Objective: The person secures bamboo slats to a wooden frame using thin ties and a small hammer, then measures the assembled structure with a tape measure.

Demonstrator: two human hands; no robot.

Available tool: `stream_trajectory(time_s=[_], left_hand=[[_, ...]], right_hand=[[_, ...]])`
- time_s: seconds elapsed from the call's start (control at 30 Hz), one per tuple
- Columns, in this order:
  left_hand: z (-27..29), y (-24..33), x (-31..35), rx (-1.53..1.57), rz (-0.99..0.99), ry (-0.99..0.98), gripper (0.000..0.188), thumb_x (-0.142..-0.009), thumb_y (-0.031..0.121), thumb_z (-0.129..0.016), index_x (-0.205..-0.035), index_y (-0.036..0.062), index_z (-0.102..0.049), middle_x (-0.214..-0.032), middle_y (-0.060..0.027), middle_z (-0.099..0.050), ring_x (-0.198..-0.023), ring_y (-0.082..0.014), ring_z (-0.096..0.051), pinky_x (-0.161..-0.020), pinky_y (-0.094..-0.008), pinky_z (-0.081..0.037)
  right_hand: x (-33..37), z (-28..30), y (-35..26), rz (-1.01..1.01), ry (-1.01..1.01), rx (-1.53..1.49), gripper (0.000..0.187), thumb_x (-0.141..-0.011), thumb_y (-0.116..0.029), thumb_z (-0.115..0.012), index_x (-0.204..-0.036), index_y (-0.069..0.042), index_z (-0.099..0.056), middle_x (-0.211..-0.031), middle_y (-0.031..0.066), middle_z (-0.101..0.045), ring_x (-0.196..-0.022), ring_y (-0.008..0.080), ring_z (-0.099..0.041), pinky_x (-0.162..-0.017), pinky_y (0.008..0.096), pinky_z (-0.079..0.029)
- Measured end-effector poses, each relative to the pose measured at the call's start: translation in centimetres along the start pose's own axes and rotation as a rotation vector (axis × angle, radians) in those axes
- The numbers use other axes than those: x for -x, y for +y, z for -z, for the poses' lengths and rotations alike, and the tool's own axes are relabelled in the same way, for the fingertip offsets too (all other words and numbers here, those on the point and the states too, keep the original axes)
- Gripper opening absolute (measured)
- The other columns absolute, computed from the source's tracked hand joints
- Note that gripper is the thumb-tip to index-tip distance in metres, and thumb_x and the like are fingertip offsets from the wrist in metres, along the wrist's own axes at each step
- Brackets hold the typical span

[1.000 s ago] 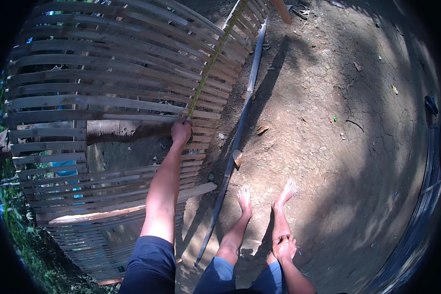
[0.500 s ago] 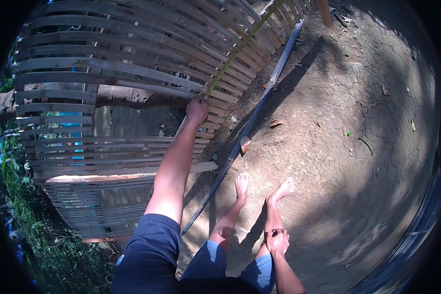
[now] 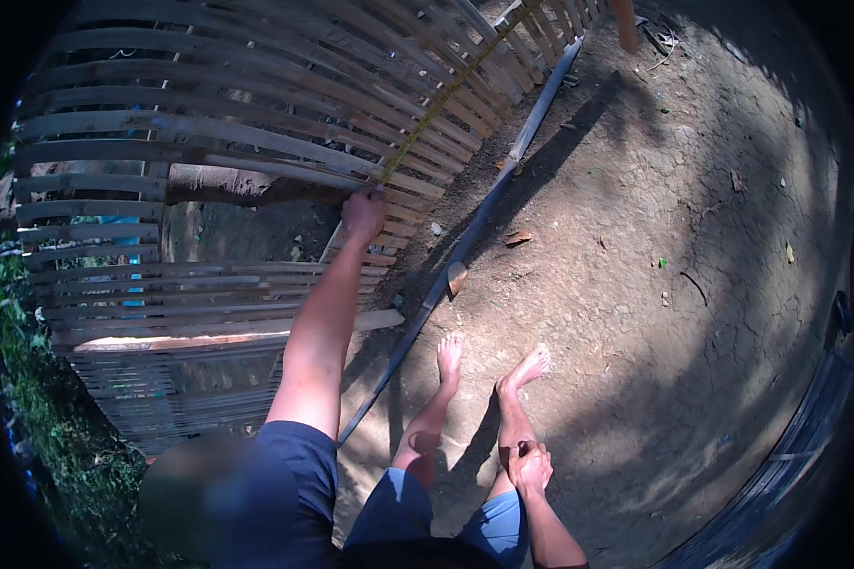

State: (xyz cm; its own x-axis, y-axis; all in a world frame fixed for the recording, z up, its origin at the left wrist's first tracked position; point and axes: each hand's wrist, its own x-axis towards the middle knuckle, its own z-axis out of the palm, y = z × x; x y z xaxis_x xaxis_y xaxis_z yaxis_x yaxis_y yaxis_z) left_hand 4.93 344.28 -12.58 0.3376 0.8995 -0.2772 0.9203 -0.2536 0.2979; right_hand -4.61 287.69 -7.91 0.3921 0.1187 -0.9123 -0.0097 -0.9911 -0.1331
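Observation:
My left hand [image 3: 363, 214] reaches up to the slatted bamboo fence [image 3: 285, 119], its fingers closed at the near end of a narrow yellow measuring tape [image 3: 420, 131]. From there the tape runs across the slats, away to the upper right. The fingertips are partly hidden by the back of the hand. Lower down, my right hand [image 3: 531, 468] rests on my right knee with curled fingers; what lies inside them, if anything, is hidden. My bare feet [image 3: 449, 360] stand on the soil.
A long grey pole [image 3: 484, 213] lies along the ground between the fence and my feet. Dry leaves [image 3: 517, 237] are scattered over cracked soil [image 3: 636, 313]. A wooden post [image 3: 625, 26] stands at the far end. Greenery [image 3: 43, 417] fills the left edge, near a blurred shape [image 3: 194, 498].
The view has shifted slightly, so the fence and feet sit a little farther left. Both hands keep their places. A blurred shape has come into view at the lower left.

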Motion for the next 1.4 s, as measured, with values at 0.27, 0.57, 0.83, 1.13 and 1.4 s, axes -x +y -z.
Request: stream_trajectory(time_s=[0.27, 0.57, 0.83, 1.13, 1.4], left_hand=[[0.4, -0.8, -0.2, -0.055, -0.021, -0.009, 0.036, -0.095, 0.039, -0.055, -0.100, 0.0086, -0.074, -0.098, -0.0227, -0.071, -0.100, -0.0444, -0.064, -0.088, -0.0473, -0.048], [0.9, -1.0, -2.3, -0.053, 0.060, -0.049, 0.036, -0.095, 0.042, -0.056, -0.102, 0.0127, -0.076, -0.105, -0.0199, -0.071, -0.106, -0.0393, -0.064, -0.093, -0.0426, -0.047], [1.0, -3.6, -6.1, -0.031, 0.101, -0.056, 0.034, -0.096, 0.039, -0.057, -0.098, 0.0087, -0.074, -0.095, -0.0092, -0.068, -0.092, -0.0232, -0.062, -0.078, -0.0395, -0.047], [-0.3, -2.4, -6.2, 0.043, 0.106, -0.158, 0.031, -0.095, 0.034, -0.058, -0.095, 0.0055, -0.072, -0.093, -0.0100, -0.067, -0.085, -0.0241, -0.062, -0.072, -0.0405, -0.047], [-0.3, -3.8, -8.0, -0.018, 0.111, -0.095, 0.036, -0.095, 0.036, -0.060, -0.100, 0.0022, -0.070, -0.095, -0.0107, -0.067, -0.087, -0.0237, -0.063, -0.074, -0.0408, -0.047]], right_hand=[[0.2, 0.4, 0.4, 0.013, 0.015, -0.066, 0.039, -0.082, -0.032, -0.062, -0.110, -0.006, -0.070, -0.112, 0.0178, -0.065, -0.107, 0.0366, -0.061, -0.095, 0.0460, -0.049], [0.7, -1.8, 0.9, -0.017, 0.043, -0.114, 0.037, -0.081, -0.031, -0.067, -0.109, -0.007, -0.068, -0.115, 0.0167, -0.063, -0.107, 0.0365, -0.059, -0.093, 0.0469, -0.049], [1.7, -4.8, 1.1, -0.016, 0.104, -0.199, 0.045, -0.082, -0.037, -0.064, -0.112, -0.003, -0.065, -0.117, 0.0176, -0.061, -0.114, 0.0371, -0.055, -0.098, 0.0454, -0.045], [2.3, -6.0, 0.0, -0.112, 0.082, -0.204, 0.047, -0.081, -0.038, -0.065, -0.112, -0.003, -0.068, -0.132, 0.0148, -0.056, -0.121, 0.0352, -0.050, -0.103, 0.0439, -0.041], [2.6, -7.1, -0.4, -0.119, 0.085, -0.224, 0.046, -0.081, -0.037, -0.065, -0.112, -0.003, -0.069, -0.133, 0.0130, -0.054, -0.122, 0.0343, -0.049, -0.103, 0.0436, -0.041]])
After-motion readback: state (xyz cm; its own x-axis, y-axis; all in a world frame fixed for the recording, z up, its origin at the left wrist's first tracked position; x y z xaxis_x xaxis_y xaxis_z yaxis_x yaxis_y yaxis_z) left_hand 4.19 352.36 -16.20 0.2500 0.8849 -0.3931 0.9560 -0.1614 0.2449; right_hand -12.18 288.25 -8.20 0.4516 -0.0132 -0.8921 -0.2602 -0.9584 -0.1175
